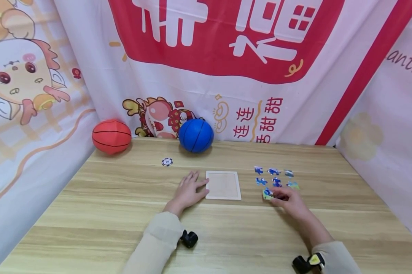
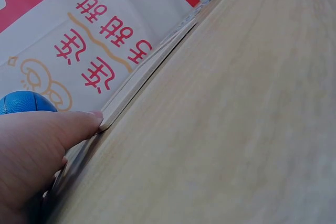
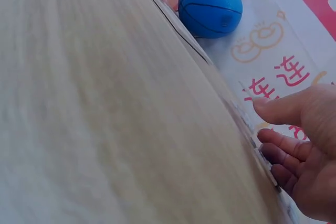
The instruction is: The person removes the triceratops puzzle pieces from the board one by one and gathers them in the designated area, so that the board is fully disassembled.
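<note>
A shallow square puzzle tray [image 1: 239, 186] with a pale rim lies in the middle of the table. My left hand [image 1: 188, 192] rests at its left edge, fingers spread; the thumb [image 2: 84, 124] touches the rim in the left wrist view. Right of the tray, several jigsaw pieces lie in rows, among them a blue one [image 1: 261, 181] and a green-edged one [image 1: 293, 185]. My right hand [image 1: 293, 203] is at the nearest row, beside a blue-and-green puzzle piece [image 1: 267, 194]. In the right wrist view, its thumb [image 3: 278, 109] and loosely bent fingers stand apart. The hand hides part of that row.
A blue ball [image 1: 196, 136] and a red ball [image 1: 111, 137] stand at the back of the table, against the printed cloth [image 1: 226, 68]. A round chip [image 1: 167, 162] lies left of the tray, behind the left hand. Cloth also hangs at both sides.
</note>
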Tool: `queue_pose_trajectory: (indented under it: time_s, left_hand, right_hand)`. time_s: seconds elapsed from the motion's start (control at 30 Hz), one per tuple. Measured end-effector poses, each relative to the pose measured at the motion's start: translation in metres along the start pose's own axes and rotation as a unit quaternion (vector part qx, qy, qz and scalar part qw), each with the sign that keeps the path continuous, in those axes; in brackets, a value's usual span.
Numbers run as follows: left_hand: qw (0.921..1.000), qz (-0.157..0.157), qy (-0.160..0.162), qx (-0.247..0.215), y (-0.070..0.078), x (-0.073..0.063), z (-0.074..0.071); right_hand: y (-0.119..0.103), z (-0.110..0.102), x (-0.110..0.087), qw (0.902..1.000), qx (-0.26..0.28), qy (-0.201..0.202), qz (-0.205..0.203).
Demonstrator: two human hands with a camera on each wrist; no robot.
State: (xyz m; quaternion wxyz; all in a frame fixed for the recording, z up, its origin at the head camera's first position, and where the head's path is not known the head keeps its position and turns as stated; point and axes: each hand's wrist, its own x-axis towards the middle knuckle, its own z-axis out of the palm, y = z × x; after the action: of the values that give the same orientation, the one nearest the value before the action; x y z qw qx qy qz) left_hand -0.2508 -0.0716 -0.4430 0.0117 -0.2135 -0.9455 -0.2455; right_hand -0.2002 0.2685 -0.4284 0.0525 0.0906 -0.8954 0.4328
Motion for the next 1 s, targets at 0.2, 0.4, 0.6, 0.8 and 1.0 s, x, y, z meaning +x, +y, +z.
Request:
queue_pose_trajectory:
  time_s: [0.2,0.4,0.6,0.8,1.0]
  left_hand:
    - [1.0000,-0.001,0.001,0.000,-0.001,-0.002,-0.002]
    - [1.0000,-0.002,0.002,-0.004,0.000,-0.003,-0.003]
    - [1.0000,-0.004,-0.001,-0.003,0.001,-0.003,-0.003]
    - [1.0000,-0.002,-0.001,-0.006,0.000,-0.003,-0.002]
    - [0.9999,-0.008,-0.002,-0.014,-0.004,-0.003,-0.001]
  right_hand:
    - [0.006,0.009,0.001,0.9974,-0.047,0.016,-0.052]
    - [0.007,0.014,0.005,0.9944,-0.082,0.019,-0.063]
    - [0.006,0.015,0.006,0.9935,-0.097,0.009,-0.059]
    - [0.004,0.014,0.007,0.9938,-0.104,-0.013,-0.037]
    - [0.000,0.012,0.010,0.9938,-0.091,-0.048,-0.043]
